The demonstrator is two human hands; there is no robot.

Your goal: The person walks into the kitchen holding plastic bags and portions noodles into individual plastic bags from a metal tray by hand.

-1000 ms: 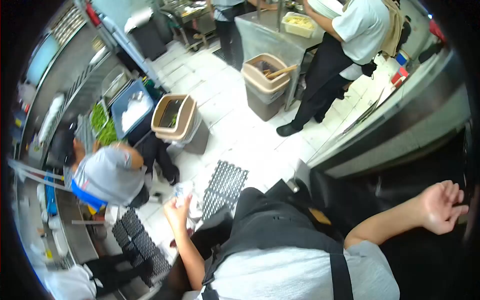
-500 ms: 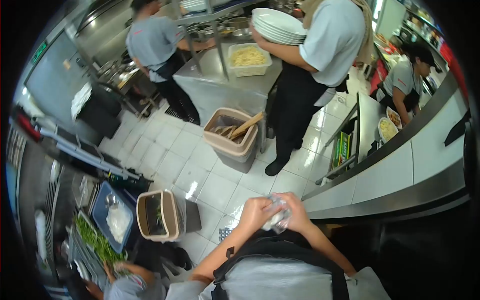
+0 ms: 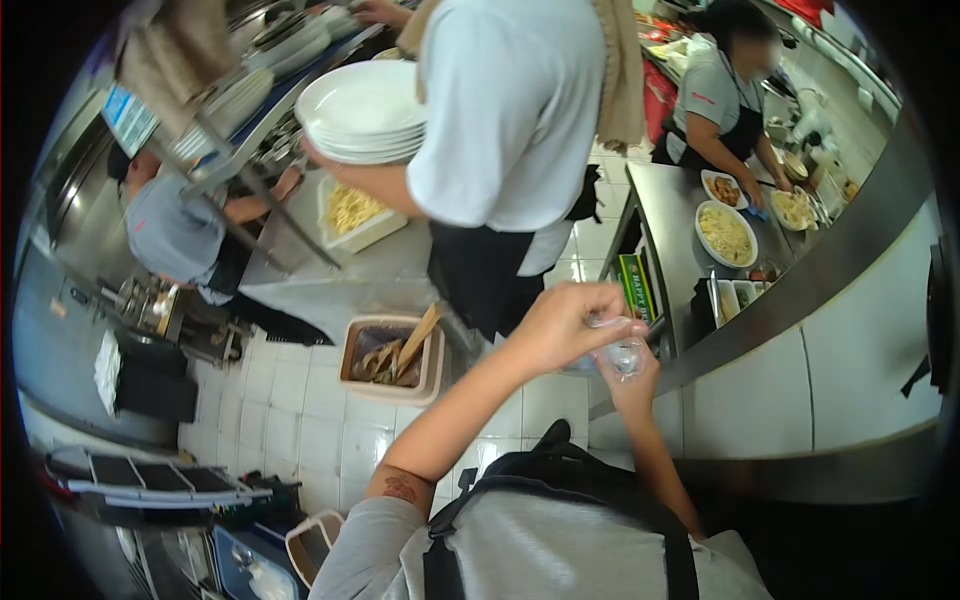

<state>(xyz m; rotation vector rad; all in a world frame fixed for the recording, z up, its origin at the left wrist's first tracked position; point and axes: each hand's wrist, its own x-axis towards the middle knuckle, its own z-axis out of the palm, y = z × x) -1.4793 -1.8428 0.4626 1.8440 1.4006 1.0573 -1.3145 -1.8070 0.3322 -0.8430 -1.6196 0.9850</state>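
Note:
A crumpled piece of clear plastic film [image 3: 622,358] is between my two hands in front of my chest; whether it is a bag or a glove cannot be made out. My left hand [image 3: 578,322] has its fingers pinched on the upper part of the film. Below and to the right, my right hand [image 3: 637,385] is closed round the lower part, its fingers partly hidden behind the plastic. The bundle appears in front of a metal counter [image 3: 672,222] on the right.
Close ahead a person [image 3: 510,120] carries a stack of white plates [image 3: 362,110]. A beige bin [image 3: 433,375] stands by a steel table holding a noodle tub [image 3: 350,235]. Another person [image 3: 705,100] works at the right counter beside a noodle bowl [image 3: 727,236]. A third person [image 3: 175,225] is at far left.
My view has turned right and moved closer to the counters. My hands have risen with the plastic film, which now looks more stretched. The person with the plates appears nearer and further left.

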